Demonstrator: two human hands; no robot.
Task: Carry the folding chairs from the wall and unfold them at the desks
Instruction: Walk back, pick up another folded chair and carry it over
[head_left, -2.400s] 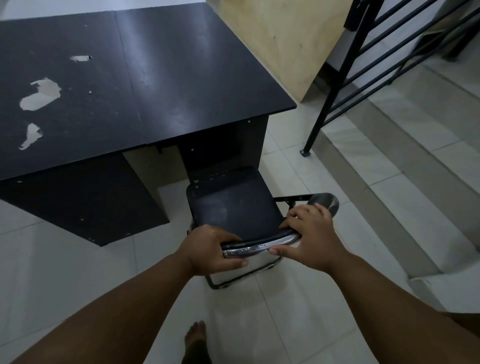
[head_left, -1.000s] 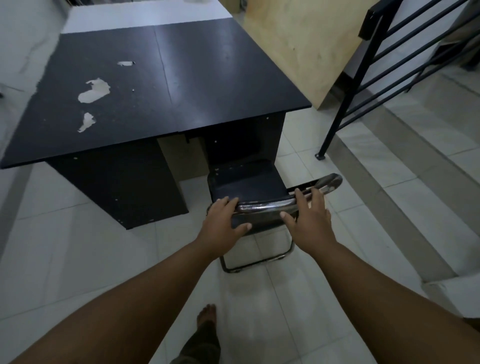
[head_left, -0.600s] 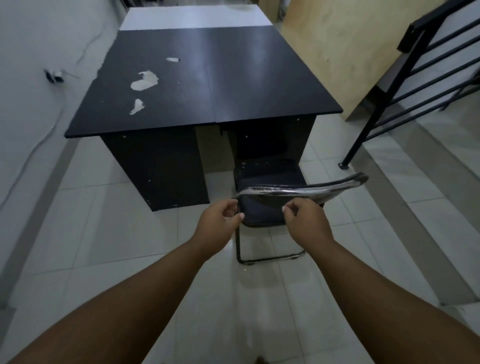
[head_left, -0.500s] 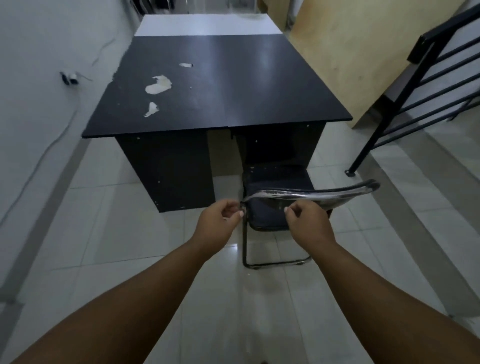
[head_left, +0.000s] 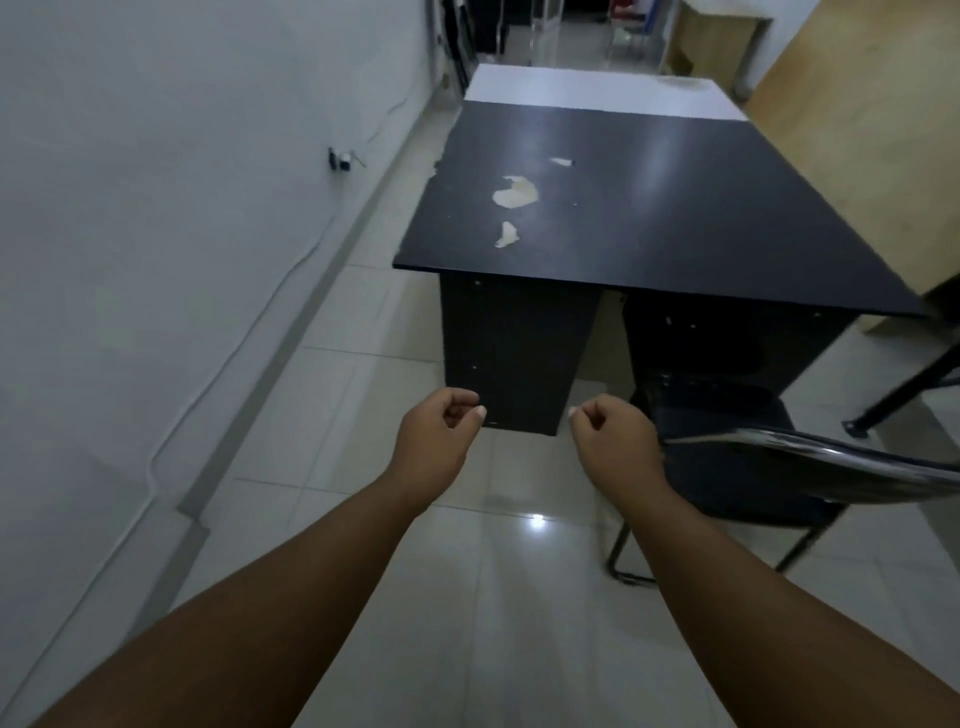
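Note:
An unfolded black folding chair (head_left: 737, 457) with a chrome frame stands at the right, its seat tucked toward the black desk (head_left: 649, 218). The desk's top has pale chipped patches. My left hand (head_left: 439, 439) hovers in front of the desk's dark side panel with its fingers curled and nothing in it. My right hand (head_left: 613, 441) is loosely fisted just left of the chair's backrest, apart from it and holding nothing.
A white wall (head_left: 156, 208) with a cable running along it bounds the left. A white tabletop (head_left: 597, 93) adjoins the desk's far end. A plywood board (head_left: 857, 130) leans at the right; a black railing foot (head_left: 852, 426) stands beside the chair. Glossy floor tiles lie between.
Both hands have let go of the chair's backrest and curled shut. The view has swung left, so the chair now sits at the right and the wall fills the left.

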